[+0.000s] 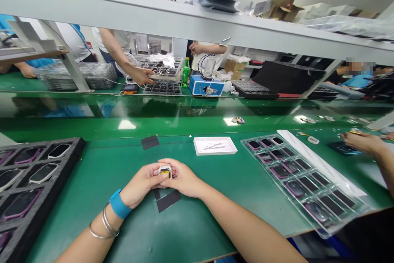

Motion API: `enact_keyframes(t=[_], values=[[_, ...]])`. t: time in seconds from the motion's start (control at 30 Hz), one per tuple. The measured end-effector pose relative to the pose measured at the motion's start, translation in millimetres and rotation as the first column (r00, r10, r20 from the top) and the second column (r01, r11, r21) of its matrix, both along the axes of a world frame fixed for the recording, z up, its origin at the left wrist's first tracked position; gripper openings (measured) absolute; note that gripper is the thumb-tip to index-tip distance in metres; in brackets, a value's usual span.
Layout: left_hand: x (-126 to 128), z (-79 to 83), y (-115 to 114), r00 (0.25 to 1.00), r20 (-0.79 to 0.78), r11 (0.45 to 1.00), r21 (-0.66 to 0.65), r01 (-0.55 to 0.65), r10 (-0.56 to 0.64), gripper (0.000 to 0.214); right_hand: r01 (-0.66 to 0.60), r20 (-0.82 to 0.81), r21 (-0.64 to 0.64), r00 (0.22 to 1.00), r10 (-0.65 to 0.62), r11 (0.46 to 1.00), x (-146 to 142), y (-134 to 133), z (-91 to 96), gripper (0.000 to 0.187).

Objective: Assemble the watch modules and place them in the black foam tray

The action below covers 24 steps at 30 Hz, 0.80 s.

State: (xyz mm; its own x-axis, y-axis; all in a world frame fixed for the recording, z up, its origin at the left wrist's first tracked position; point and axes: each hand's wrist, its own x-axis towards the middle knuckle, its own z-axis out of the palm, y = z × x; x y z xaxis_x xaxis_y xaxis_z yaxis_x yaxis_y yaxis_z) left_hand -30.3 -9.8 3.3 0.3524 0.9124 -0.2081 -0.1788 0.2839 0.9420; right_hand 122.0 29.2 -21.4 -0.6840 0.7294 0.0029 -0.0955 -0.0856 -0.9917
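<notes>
A small white smartwatch case (pixel 165 171) with a yellow battery showing in its open side is held over the green bench. My left hand (pixel 147 181) has its fingers closed around the left side, the thumb lying on the battery. From the right, my right hand (pixel 181 177) grips the same case, its fingers wrapped behind and beside it. Under the hands lie dark rectangular sheets (pixel 168 201). Another dark sheet (pixel 150 142) rests farther back. A white box (pixel 215 146) with tweezers inside stands just beyond my right hand.
At left is a black foam tray (pixel 69 164) of watch cases. A clear plastic tray (pixel 261 164) with watch parts lies at right. A co-worker's hand (pixel 363 142) works at the far right. Across the bench, another person's hand (pixel 143 76) holds a tray. A shelf (pixel 123 12) spans overhead.
</notes>
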Motion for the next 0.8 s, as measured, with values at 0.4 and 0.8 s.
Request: enact_keyframes(t=[0.4, 0.8], values=[[0.3, -2.6, 0.1, 0.999, -0.034, 1.0, 0.011, -0.027, 0.027, 0.031, 0.057, 0.03, 0.086, 0.998, -0.06, 0.995, -2.8, -4.3, 0.4, 0.054], [0.2, 0.5, 0.6, 0.999, -0.025, 0.999, -0.015, -0.037, 0.037, 0.033, 0.063, 0.053, 0.084, 0.996, -0.067, 0.994, -3.2, -4.7, 3.8, 0.053]])
